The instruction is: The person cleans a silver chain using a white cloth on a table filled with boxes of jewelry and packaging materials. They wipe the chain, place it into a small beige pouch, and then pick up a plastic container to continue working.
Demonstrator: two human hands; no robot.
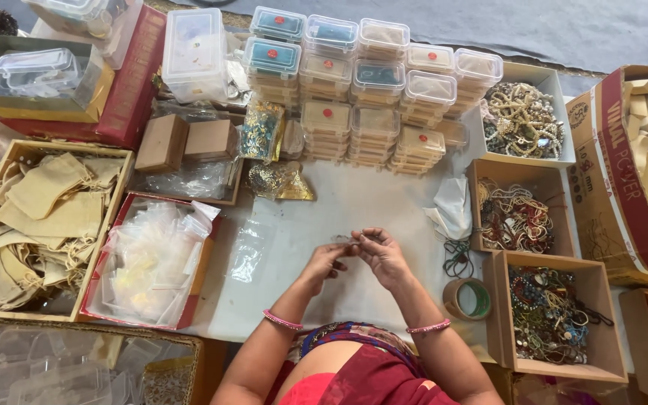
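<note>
I see the pale work mat (pixel 369 202) spread across the middle, and I place everything else from it. Along the mat's far edge stand stacks of clear lidded boxes (pixel 373 90). Off the mat's left side sits a wooden tray of beige cloth pouches (pixel 43 217), and between that tray and the mat a red tray of clear plastic bags (pixel 151 262). Off the mat's right side lie cardboard boxes of beaded jewellery (pixel 515 217), with a roll of brown tape (pixel 466 298) at the mat's near right corner. Above the mat's near middle my left hand (pixel 325 262) and right hand (pixel 382 253) meet, fingertips pinched together on a small jewellery piece (pixel 348 239), too tiny for me to make out further
</note>
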